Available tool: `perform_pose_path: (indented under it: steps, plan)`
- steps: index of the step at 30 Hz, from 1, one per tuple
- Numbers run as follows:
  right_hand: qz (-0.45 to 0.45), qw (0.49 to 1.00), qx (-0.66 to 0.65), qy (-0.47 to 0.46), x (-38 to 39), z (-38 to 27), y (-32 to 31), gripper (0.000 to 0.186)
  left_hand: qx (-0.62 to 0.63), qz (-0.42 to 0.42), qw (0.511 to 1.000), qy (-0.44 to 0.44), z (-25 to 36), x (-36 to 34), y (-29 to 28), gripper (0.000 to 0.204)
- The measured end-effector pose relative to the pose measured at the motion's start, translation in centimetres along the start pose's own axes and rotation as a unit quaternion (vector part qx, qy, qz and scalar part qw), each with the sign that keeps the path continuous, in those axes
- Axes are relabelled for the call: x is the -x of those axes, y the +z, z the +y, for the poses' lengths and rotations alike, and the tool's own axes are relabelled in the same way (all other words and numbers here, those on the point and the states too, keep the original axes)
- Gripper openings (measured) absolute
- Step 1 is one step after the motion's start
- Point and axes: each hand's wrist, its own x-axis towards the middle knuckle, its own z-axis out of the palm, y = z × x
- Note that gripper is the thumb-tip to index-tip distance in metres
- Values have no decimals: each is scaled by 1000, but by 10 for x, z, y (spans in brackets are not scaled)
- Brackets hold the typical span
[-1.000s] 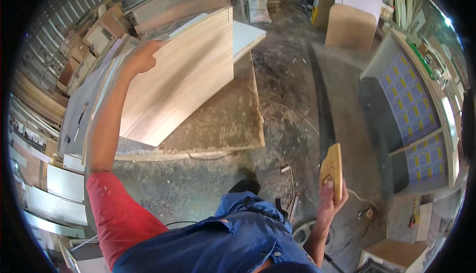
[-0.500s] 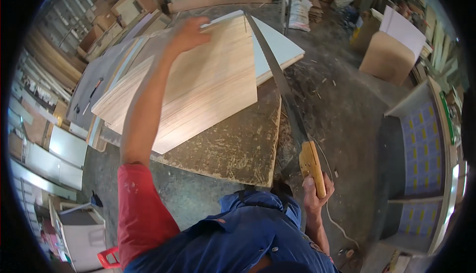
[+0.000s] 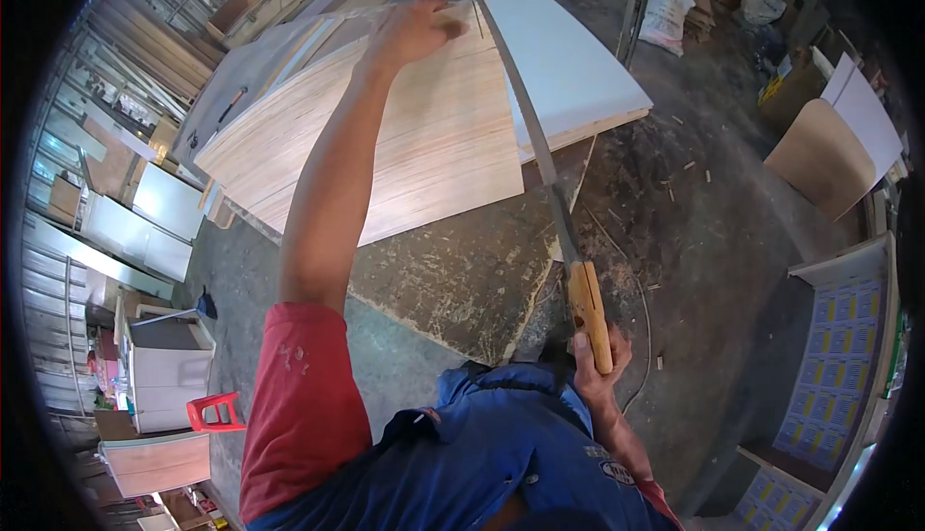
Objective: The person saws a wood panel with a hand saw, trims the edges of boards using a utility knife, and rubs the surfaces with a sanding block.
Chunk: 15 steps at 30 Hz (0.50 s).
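Saw (image 3: 545, 160): while its wooden handle (image 3: 590, 317) sits just outside the counter's (image 3: 453, 290) right edge, by the near corner, the blade stretches away along the panel's right side, tip up at its far right corner; contact there, hard to call.
Right grip (image 3: 601, 369): wrapped round that handle, thumb along the side!
Left grip (image 3: 409, 35): out at the panel's far edge, fingers bent, and whether they clasp it cannot be told.
Wood panel (image 3: 424, 136): pale, lying across the counter, near corner bare.
White board (image 3: 573, 59): partly under the panel, jutting past the counter's right edge.
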Motion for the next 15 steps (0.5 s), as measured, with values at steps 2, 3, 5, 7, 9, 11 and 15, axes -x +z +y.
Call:
perform_pose_path:
  steps: [2,3,5,7,9,11,15]
  plan:
    - [8,999,22,-25,-3,3,9,22,9,-12,1000,-7,5,1,-1,57]
    - [10,999,22,-26,-2,7,12,22,5,-7,1000,-9,10,1,-2,56]
    - [24,998,46,-45,0,15,17,24,5,0,1000,-6,13,-3,1,55]
    - [34,998,42,-43,3,17,26,24,-2,24,1000,18,5,-7,10,53]
    - [48,997,42,-38,2,13,36,24,-8,13,1000,10,-1,-13,12,51]
    - [40,995,74,-50,-4,2,44,23,-12,0,1000,4,-5,-16,14,49]
    - [58,992,84,-70,-8,1,52,23,-33,15,999,22,-15,-23,19,48]
